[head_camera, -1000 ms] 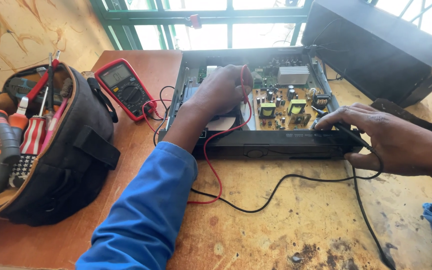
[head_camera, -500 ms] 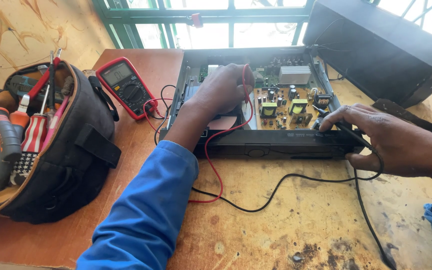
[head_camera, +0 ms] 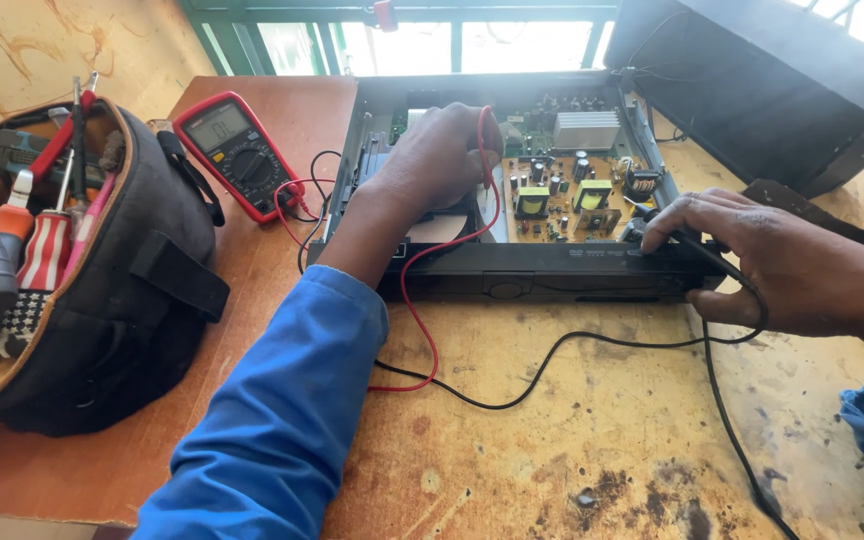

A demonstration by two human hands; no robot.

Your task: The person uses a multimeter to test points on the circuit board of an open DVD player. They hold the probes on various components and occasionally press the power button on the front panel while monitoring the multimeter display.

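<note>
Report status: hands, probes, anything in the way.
Left hand holds red probe lead inside open black player chassis. Right hand presses black probe to circuit board.

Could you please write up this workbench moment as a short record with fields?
Setting: worn wooden table by a window
Device: opened black player, circuit board exposed
Left hand: inside the chassis, holding the red probe lead
Right hand: at the front right corner, holding the black probe towards the board
Meter: red multimeter lying left of the player, both leads plugged in
Tools: black tool bag at far left, screwdrivers sticking out
Cover: black lid propped at back right
</note>
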